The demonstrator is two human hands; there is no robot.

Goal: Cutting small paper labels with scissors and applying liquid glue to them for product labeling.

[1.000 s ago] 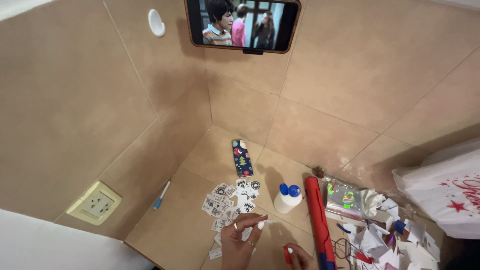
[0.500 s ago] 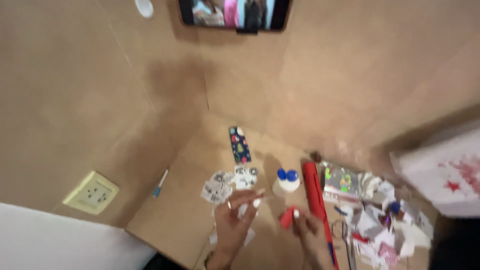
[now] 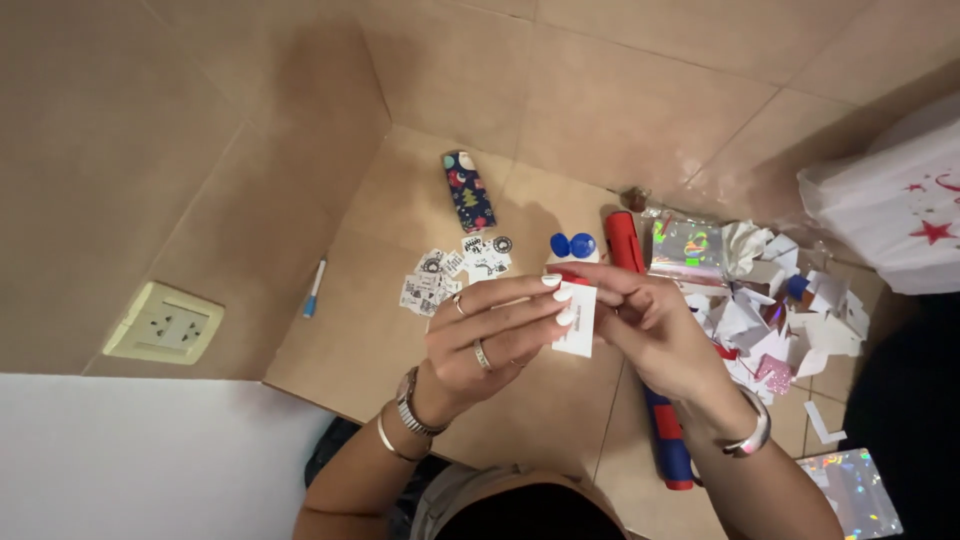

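— Two hands up over the tiled floor [image 3: 300, 60], and starting far left there's a wall socket [image 3: 163, 323], then a small blue pen [image 3: 314, 289] lying alone.

— Moving in?

— A scatter of little black-and-white stickers [image 3: 452, 272] on the floor, with a dark patterned strip [image 3: 469, 190] just beyond them. Then the left hand [image 3: 485, 345], fingers closed on the edge of a small white card [image 3: 577, 320].

— And the other?

— The right hand [image 3: 655, 325] pinches the same card from the opposite side, so both are clamped on it, held in the air above the floor. Something red shows at its top edge; I can't tell what.

— How far along?

— My read: midway. Plenty of stickers lie loose, and further right a red roll [image 3: 624, 238], shiny foil [image 3: 686, 245] and a heap of paper scraps [image 3: 770, 330] look unsorted.
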